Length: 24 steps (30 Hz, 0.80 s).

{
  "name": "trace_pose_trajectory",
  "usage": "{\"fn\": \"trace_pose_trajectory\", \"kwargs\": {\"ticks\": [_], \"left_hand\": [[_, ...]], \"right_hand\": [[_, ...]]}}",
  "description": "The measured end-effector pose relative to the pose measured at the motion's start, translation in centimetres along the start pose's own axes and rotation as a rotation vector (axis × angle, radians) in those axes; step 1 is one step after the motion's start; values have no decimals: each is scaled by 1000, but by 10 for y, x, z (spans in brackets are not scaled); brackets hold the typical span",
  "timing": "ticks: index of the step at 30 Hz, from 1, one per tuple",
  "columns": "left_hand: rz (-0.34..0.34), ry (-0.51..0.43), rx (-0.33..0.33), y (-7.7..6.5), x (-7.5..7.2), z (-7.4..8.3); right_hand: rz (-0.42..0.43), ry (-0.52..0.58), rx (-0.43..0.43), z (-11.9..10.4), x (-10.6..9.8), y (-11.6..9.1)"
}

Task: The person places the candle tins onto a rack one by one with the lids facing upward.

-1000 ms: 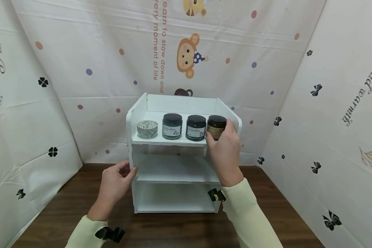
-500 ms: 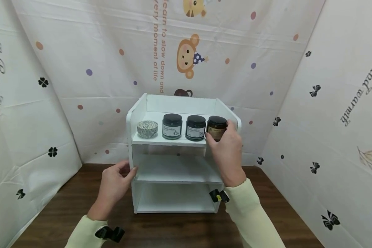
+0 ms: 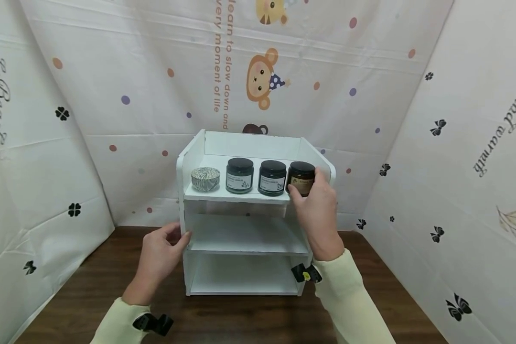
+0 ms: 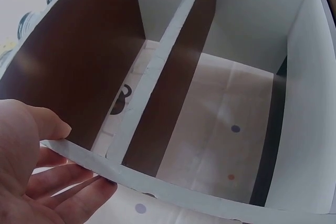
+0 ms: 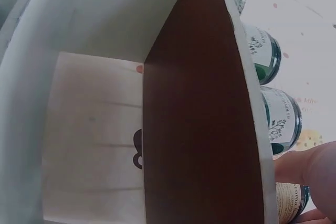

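A white three-level shelf unit [image 3: 249,234] stands on the table. My right hand [image 3: 318,210] holds a dark candle jar [image 3: 302,185] with a black lid and tan label at the right end of the top level, thumb on its left and fingers round its right side. In a row to its left sit two green candle jars [image 3: 273,180] with white labels and a round patterned tin [image 3: 205,179]. My left hand [image 3: 159,253] grips the front edge of the unit's left side panel; in the left wrist view its thumb [image 4: 55,124] lies inside and the fingers outside.
The brown wooden table [image 3: 223,317] spreads in front and to both sides. White printed cloth [image 3: 146,86] hangs behind and at the left and right. The right side panel [image 3: 320,155] rises close beside the right hand. Nothing sits on the two lower levels.
My right hand has shifted slightly right and down, and the tan-labelled candle jar has come slightly forward with its label showing more. The left hand keeps its grip on the panel.
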<state>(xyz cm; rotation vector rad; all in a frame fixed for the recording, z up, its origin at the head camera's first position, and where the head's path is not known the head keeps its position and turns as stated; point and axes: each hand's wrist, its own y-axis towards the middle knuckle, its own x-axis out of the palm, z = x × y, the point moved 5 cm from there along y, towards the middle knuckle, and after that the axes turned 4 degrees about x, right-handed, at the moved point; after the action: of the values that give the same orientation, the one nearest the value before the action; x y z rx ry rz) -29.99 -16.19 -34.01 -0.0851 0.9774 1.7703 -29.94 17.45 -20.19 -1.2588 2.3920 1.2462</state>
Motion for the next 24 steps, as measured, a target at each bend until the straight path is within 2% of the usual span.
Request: {"fn": "trace_pose_trajectory", "kwargs": {"ticks": [8,15,18,24], "left_hand": [[13,-2,8,-1,-1,0],[8,4,-1,-1,-2,-1],[7,4,-5,-1,-3,-1],[-22,-1,-31,-2,-2,-1]], "right_hand": [[16,12,-52,0,0,-4],[62,85,-109,4,-4,-22],[107,148,-187,9,-7,-32],[230,274,-418,26,-18,-51]]}}
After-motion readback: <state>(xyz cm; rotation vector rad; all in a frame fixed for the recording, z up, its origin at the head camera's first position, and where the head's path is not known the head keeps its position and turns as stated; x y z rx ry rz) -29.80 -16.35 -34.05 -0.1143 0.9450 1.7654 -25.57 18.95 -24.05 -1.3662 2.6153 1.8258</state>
